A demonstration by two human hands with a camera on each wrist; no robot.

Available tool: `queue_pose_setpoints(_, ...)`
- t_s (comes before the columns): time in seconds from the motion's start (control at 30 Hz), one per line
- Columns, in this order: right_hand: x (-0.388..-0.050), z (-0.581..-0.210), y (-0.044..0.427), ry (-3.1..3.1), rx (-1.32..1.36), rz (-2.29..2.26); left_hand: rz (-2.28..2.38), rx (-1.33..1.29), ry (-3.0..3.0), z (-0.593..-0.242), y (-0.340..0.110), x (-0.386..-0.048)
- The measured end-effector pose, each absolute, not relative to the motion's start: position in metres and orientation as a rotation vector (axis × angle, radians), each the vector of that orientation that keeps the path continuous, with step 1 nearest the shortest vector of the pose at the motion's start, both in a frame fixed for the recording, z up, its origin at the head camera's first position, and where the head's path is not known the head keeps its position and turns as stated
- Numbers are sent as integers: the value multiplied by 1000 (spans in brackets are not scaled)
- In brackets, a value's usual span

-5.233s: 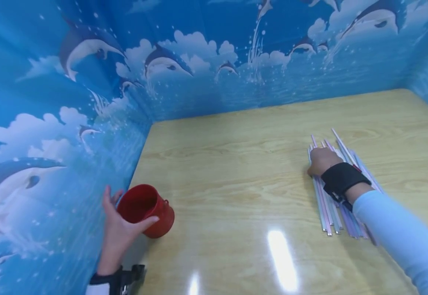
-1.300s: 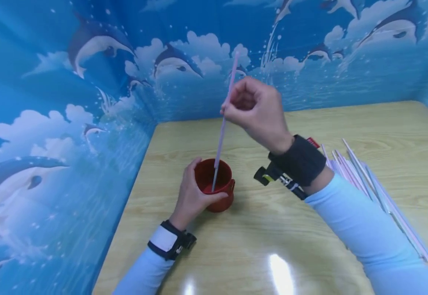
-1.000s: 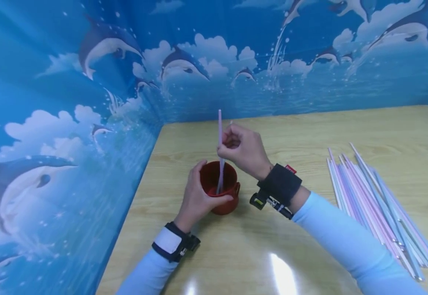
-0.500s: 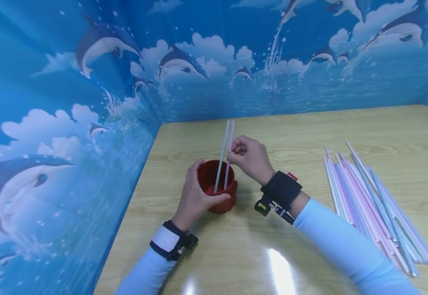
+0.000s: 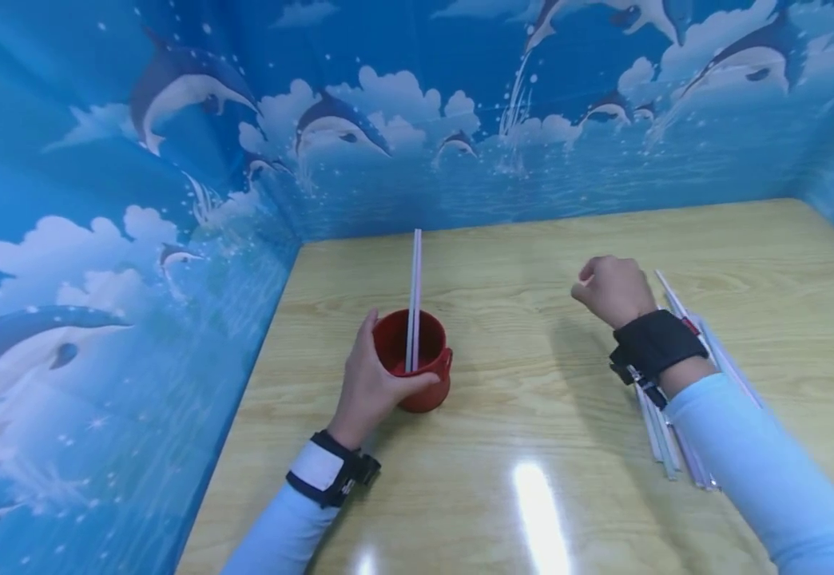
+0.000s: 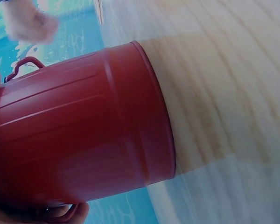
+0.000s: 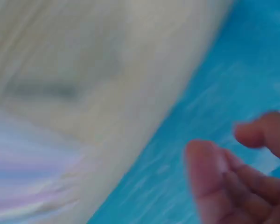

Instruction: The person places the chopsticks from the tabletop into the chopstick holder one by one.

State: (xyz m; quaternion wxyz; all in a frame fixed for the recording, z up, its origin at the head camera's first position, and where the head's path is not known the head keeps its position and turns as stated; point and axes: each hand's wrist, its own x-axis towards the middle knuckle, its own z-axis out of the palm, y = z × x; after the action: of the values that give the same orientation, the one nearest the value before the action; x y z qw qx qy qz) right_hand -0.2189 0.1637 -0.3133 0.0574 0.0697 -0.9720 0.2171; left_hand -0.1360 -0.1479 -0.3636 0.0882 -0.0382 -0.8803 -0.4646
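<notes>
My left hand [image 5: 370, 383] grips a small red bucket [image 5: 427, 397] around its rim, thumb on the near side. In the left wrist view the ribbed bucket [image 6: 84, 126] has small loop handles on its sides and its base on the table. Two thin pastel straws [image 5: 414, 299] stand in it, leaning together. My right hand [image 5: 613, 289] is in the air to the right, just left of a loose pile of straws [image 5: 665, 439]. The right wrist view shows thumb and fingers [image 7: 207, 172] apart with nothing between them; the pile [image 7: 32, 172] is blurred at lower left.
The wood-patterned table [image 5: 503, 359] is bounded by a blue dolphin-print curtain [image 5: 417, 184] at the back and on the left. My right forearm covers part of the straw pile. Light glares off the table near the front.
My right hand brought a pink straw and a pale one to the bucket, let go of them inside and moved back right toward the pile. Earlier, my left hand drew the bucket to the right.
</notes>
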Motion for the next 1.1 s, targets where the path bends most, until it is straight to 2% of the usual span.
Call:
queue_pose_setpoints(0.17,-221,-338,205,-3215,82,415,-1326,-125,-2620,-364,-148,-136)
queue_pose_setpoints(0.4,-223,-361,211,-3352,39,393,-1323,-197,-2599,-365,-150,-134)
queue_pose_setpoints(0.6,-224,-357,198,-3317,-16,346,-1354,-189,-2598,-364,-147,-137)
queue_pose_setpoints(0.87,-218,-348,184,-3213,89,241,-1433,-120,-2534,-366,-144,-138)
queue_pose_setpoints(1.1,-220,-350,182,-3288,121,292,-1722,-109,-2535,-364,-157,-129)
